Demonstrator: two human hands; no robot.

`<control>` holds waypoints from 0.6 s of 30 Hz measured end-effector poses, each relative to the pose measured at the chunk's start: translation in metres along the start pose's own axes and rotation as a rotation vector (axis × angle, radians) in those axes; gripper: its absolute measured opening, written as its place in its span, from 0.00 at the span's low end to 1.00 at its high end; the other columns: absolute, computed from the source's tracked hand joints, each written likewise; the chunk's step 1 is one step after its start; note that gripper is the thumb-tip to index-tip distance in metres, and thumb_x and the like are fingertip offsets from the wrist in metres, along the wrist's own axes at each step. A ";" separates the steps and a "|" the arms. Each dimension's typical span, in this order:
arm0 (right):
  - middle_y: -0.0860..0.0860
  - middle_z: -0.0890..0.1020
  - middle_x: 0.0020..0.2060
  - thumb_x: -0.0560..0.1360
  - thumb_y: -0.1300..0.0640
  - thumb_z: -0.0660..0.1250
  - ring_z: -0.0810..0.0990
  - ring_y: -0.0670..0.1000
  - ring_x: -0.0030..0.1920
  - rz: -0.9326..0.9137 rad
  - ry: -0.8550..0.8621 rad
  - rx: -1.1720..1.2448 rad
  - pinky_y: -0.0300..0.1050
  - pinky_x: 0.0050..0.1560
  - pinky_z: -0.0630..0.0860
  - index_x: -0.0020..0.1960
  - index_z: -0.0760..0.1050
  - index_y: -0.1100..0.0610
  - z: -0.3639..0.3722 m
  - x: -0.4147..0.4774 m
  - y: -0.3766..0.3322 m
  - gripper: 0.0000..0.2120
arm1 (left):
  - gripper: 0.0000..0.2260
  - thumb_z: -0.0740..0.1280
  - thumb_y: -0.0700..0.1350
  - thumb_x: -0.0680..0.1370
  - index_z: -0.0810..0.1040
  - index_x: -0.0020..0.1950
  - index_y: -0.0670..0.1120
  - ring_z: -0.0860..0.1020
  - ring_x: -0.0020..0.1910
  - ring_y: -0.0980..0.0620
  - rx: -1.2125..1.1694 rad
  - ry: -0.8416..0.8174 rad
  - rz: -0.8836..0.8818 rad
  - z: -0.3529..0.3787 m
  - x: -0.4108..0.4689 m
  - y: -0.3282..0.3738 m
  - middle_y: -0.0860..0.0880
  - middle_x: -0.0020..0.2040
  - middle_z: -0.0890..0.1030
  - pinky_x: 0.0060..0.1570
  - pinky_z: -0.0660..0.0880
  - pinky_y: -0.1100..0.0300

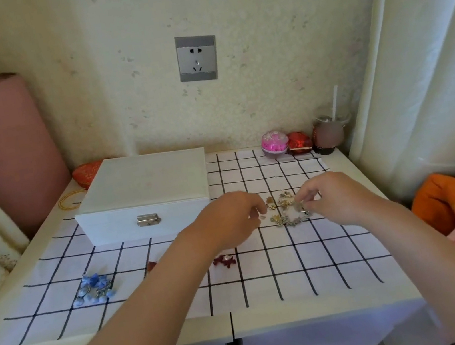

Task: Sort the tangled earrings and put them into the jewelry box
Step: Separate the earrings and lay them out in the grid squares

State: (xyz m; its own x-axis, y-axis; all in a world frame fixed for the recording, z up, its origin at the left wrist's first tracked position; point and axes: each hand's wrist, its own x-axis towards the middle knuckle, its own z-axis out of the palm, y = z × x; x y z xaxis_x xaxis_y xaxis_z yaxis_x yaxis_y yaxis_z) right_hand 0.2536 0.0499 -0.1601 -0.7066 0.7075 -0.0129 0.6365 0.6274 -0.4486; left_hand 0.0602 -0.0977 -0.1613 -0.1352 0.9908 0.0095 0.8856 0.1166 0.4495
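A tangle of gold and silver earrings [282, 209] lies on the checked cloth [294, 257], right of the closed white jewelry box [145, 195]. My right hand [333, 199] pinches a silvery piece at the tangle's right edge. My left hand [232, 219] hovers at the tangle's left side with its fingers curled; whether its fingertips hold an earring is not visible. Blue flower earrings [96, 287] lie at the front left. Dark red earrings [225, 261] lie near the front middle, partly behind my left forearm.
A gold bangle [69, 198] and a red pouch [86, 172] sit left of the box. A pink round case [274, 143], a red case [299, 142] and a cup with a straw [328, 134] stand at the back right. Orange and pink bedding [448, 201] lies to the right.
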 end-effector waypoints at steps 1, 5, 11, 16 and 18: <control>0.37 0.81 0.43 0.75 0.55 0.73 0.79 0.40 0.47 -0.007 -0.021 -0.004 0.41 0.49 0.76 0.46 0.82 0.40 0.002 0.000 0.004 0.09 | 0.11 0.65 0.46 0.80 0.79 0.61 0.54 0.75 0.49 0.56 0.021 0.000 -0.009 0.003 0.007 0.001 0.56 0.54 0.79 0.52 0.74 0.60; 0.36 0.76 0.45 0.73 0.54 0.76 0.76 0.41 0.50 -0.068 -0.073 -0.086 0.42 0.55 0.75 0.52 0.84 0.43 0.011 0.004 0.008 0.10 | 0.13 0.66 0.46 0.79 0.78 0.63 0.55 0.76 0.58 0.52 0.147 -0.027 -0.063 0.016 0.029 0.002 0.54 0.58 0.78 0.56 0.75 0.57; 0.38 0.74 0.46 0.73 0.56 0.73 0.75 0.42 0.48 -0.129 -0.075 -0.088 0.39 0.48 0.73 0.50 0.82 0.40 0.020 0.009 0.012 0.11 | 0.04 0.70 0.47 0.76 0.83 0.49 0.55 0.79 0.49 0.53 0.129 -0.033 -0.159 0.023 0.048 0.005 0.55 0.48 0.82 0.50 0.79 0.55; 0.41 0.75 0.49 0.72 0.44 0.71 0.77 0.44 0.47 -0.183 0.030 -0.108 0.44 0.44 0.72 0.50 0.81 0.40 0.033 0.012 -0.003 0.07 | 0.03 0.73 0.48 0.74 0.81 0.41 0.55 0.79 0.42 0.58 0.082 -0.035 -0.172 0.022 0.049 0.000 0.58 0.40 0.81 0.46 0.79 0.57; 0.42 0.75 0.48 0.72 0.40 0.71 0.77 0.45 0.46 -0.200 0.033 -0.155 0.43 0.41 0.70 0.49 0.81 0.41 0.040 0.014 -0.011 0.08 | 0.04 0.74 0.47 0.73 0.81 0.39 0.55 0.78 0.41 0.60 0.065 -0.047 -0.181 0.021 0.048 -0.003 0.59 0.39 0.81 0.44 0.79 0.59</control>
State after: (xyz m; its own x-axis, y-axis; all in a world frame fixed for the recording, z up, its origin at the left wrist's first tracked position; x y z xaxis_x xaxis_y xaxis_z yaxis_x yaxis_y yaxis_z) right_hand 0.2240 0.0402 -0.1916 -0.8142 0.5731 0.0927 0.5268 0.7964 -0.2970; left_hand 0.0606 -0.0489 -0.1807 -0.2751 0.9553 -0.1080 0.8760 0.2954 0.3813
